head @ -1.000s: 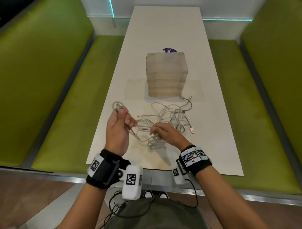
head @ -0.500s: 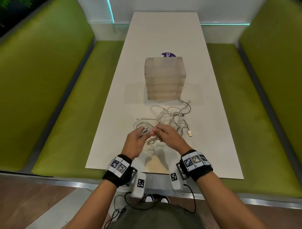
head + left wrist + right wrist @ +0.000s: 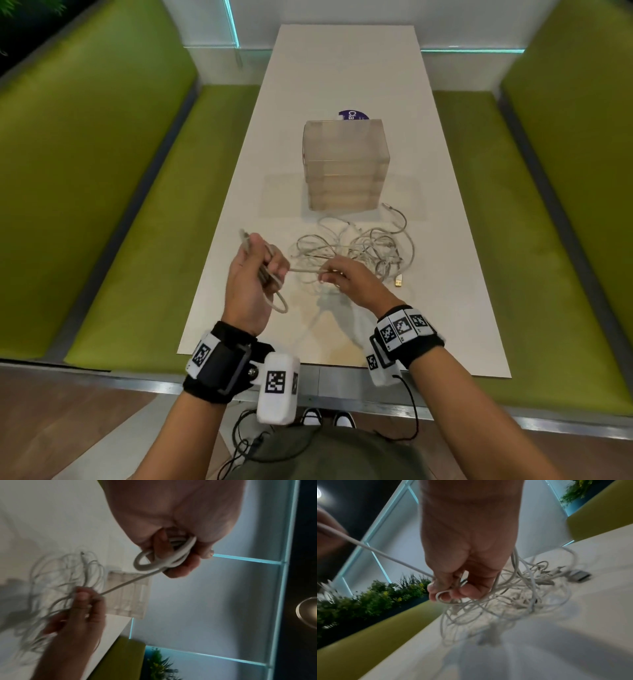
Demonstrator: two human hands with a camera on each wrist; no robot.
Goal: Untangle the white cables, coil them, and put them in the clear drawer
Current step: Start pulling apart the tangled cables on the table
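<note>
Near the table's front edge, your left hand is clamped on a few loops of one cable, and a taut stretch runs from it across to your right hand, whose fingers pinch that strand along with some strands of the tangle. To coil well, I would keep the left fist steady as the anchor, let the right hand feed out slack a little at a time, and lay each new loop to match those already held. Pulling hard on the taut stretch would likely tighten knots in the heap, so ease the strand out where it snags (the gold plug at the heap's right side looks apt to catch). The rest of the cables lie loose in the table's middle, touching the surface, just in front of the drawer, which stands shut as far as I can tell; nothing is inside it yet.

Your surface is a long white table, with a purple sticker showing behind the drawer. Green benches flank both long sides, and a white wall with teal light strips closes the far end.
</note>
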